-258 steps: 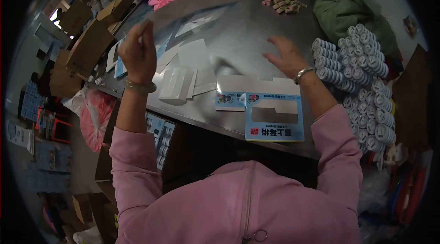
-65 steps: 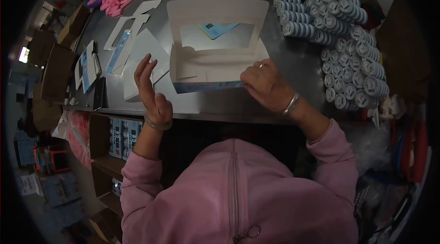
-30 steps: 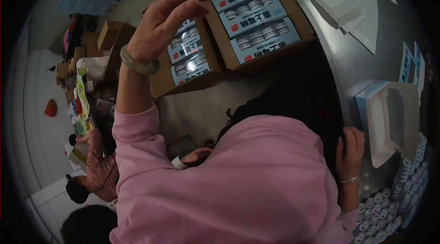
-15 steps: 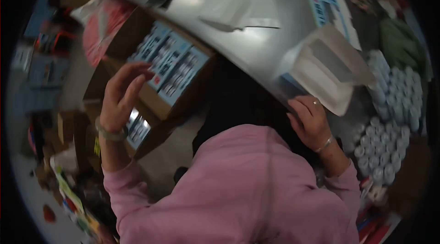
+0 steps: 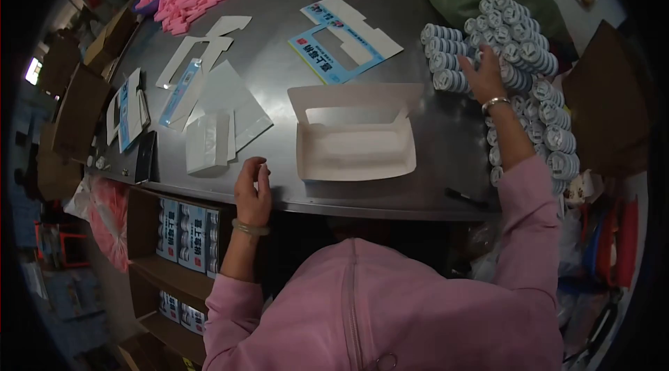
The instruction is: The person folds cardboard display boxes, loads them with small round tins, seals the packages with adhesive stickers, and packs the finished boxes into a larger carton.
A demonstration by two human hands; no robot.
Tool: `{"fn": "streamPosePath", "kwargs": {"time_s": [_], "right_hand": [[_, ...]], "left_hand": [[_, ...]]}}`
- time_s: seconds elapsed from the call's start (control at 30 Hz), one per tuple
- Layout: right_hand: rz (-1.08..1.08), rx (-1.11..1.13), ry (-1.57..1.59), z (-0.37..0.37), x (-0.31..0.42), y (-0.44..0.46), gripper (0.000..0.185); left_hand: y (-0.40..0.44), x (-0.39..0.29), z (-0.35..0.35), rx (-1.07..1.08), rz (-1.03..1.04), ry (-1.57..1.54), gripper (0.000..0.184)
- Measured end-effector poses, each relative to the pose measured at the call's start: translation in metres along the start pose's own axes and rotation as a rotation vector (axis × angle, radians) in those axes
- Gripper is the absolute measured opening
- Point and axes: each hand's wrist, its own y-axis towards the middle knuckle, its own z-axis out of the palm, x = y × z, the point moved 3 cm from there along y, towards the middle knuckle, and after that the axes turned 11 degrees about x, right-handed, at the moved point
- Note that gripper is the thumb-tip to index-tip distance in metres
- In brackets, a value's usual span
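The person's right hand (image 5: 483,77), thumb and fingers spread, is at the stacked round white containers (image 5: 446,57). The left hand (image 5: 252,192), fingers loosely curled, is near the open white-lined cardboard box (image 5: 356,151) on the smooth metal table (image 5: 279,57).

Free metal table (image 5: 449,141) between open box (image 5: 355,151) and stacked containers (image 5: 531,57), slim dark object (image 5: 465,197) near front edge

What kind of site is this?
Probably a small packing workshop: an open window box on a metal table, stacked white rolls or tubs beside it, and filled blue packs in cardboard cartons below.
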Motion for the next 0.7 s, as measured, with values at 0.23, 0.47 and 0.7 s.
{"fn": "streamPosePath", "kwargs": {"time_s": [0.23,0.47,0.7], "right_hand": [[0.411,0.434,-0.311,0.043,0.003,0.066,0.115],[0.685,0.549,-0.425,0.064,0.005,0.08,0.121],[0.721,0.639,-0.44,0.069,-0.002,0.088,0.13]], "left_hand": [[0.004,0.03,0.035,0.007,-0.252,0.008,0.019],[0.005,0.027,0.034,0.043,-0.192,0.135,0.019],[0.004,0.024,0.034,0.024,-0.143,0.157,0.02]]}}
